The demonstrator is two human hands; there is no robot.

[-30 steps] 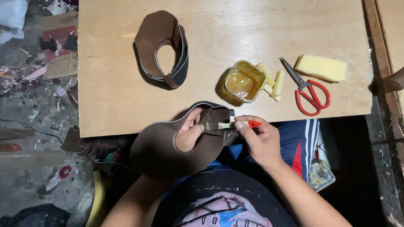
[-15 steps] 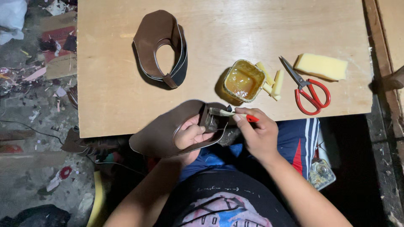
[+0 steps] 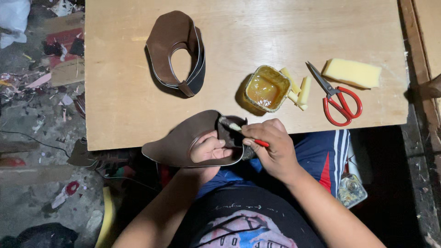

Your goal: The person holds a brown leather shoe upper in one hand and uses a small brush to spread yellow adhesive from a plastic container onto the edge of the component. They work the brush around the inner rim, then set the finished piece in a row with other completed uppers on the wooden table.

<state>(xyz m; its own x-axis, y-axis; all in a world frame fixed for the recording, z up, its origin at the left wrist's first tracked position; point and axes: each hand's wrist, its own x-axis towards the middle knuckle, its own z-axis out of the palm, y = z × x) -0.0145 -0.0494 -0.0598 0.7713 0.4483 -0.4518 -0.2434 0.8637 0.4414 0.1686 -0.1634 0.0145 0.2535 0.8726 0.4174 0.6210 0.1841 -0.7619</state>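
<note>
Brown leather shoe upper (image 3: 183, 140) held just off the near edge of the desk (image 3: 128, 92), over the lap, its top rim overlapping the desk edge. Left hand (image 3: 209, 149) inside the opening of the upper, fingers curled together against the leather and gripping it from within. Right hand (image 3: 271, 147) just beside it, fingers clamped on a small brush (image 3: 239, 130) with a red handle, bristle end laid on the inner edge of the upper.

Further up the desk, well apart from both hands: a second brown upper (image 3: 177, 50) standing on its edge. Near the right hand, close to the desk's near edge: a small square tub of amber glue (image 3: 267, 88), pale yellow strips (image 3: 298, 89) touching its right side, then red-handled scissors (image 3: 337, 98) lying shut, then a yellow foam block (image 3: 351, 72) beside the blades. Open bare wood between the standing upper and the glue tub, and along the left half of the near edge.

Hidden or unclear: brush handle mostly covered by the right fingers; far part of the held upper behind the left hand; dark floor scraps at left hard to make out; small glass jar (image 3: 351, 190) by the right knee, half in shadow.
</note>
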